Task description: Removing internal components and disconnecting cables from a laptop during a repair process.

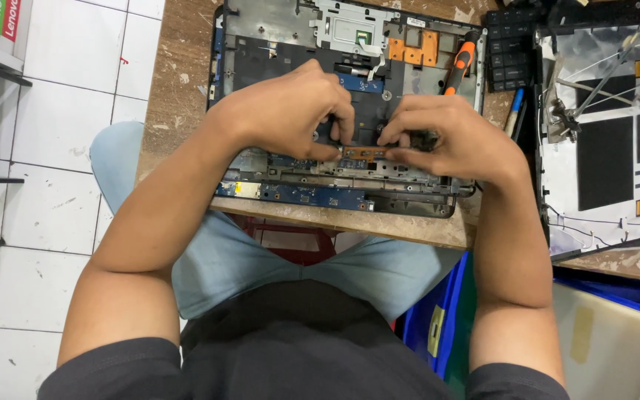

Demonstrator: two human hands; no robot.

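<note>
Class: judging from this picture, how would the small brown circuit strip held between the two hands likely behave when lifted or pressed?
The small brown circuit strip is thin and narrow, so probably very light. Both the left hand and right hand pinch it by fingertips, suggesting it is delicate and could snap or bend if pressed hard. Being flat, it should not roll.

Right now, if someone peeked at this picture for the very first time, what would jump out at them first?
First, the two bare hands, left hand and right hand, meeting over the opened black laptop base with blue circuit boards mid-table, both pinching a small brown circuit strip. Next, the bright orange-handled screwdriver lying just behind the right hand. At the right lies a detached laptop lid with silvery lining and thin wires.
</note>
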